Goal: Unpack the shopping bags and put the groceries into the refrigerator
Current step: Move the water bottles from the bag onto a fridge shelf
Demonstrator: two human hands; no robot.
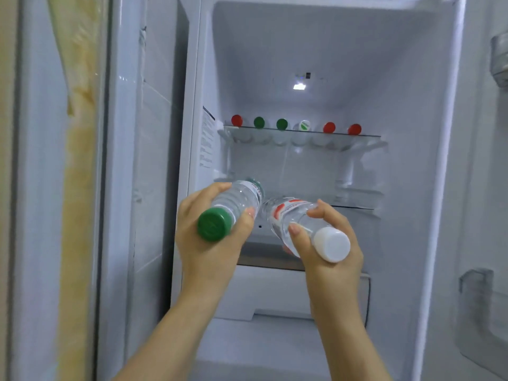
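- At the far left we see a yellowish strip (79,160), too blurred to identify.
- The left hand (211,243) curls around a green-capped bottle (239,202) held inside the open refrigerator (302,45).
- On the glass shelf (341,134) behind, we make out six caps (329,127); the bottle bodies blur.
- The right hand (332,251) grips a white-capped bottle (294,215); we cannot tell whether the two held bottles touch.
- A door bin (478,298) is cut off at the right edge.

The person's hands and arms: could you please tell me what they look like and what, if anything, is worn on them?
The left hand and right hand are bare: no gloves, rings or watch show. Both forearms are bare too, with no sleeve in view down to the frame's edge. The nails look short and unpainted.
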